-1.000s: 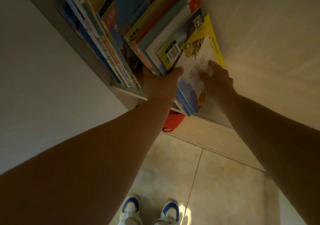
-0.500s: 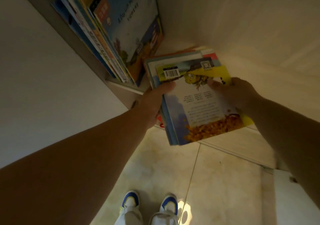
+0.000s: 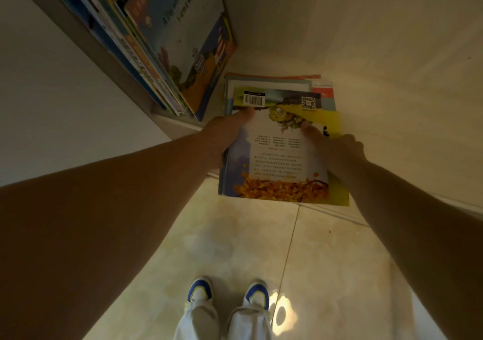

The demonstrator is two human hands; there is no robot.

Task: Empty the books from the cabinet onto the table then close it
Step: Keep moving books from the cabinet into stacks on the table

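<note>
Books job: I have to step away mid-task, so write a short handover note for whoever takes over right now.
Left hand: grips the left edge of the stack, thumb on the top cover.
Right hand: grips the stack's right edge.
The stack is out of the cabinet, held flat over the floor.
More books lean in the cabinet.
Done: this stack is out.
Left: set it on the table (not in view), fetch the remaining books, close the cabinet.
</note>
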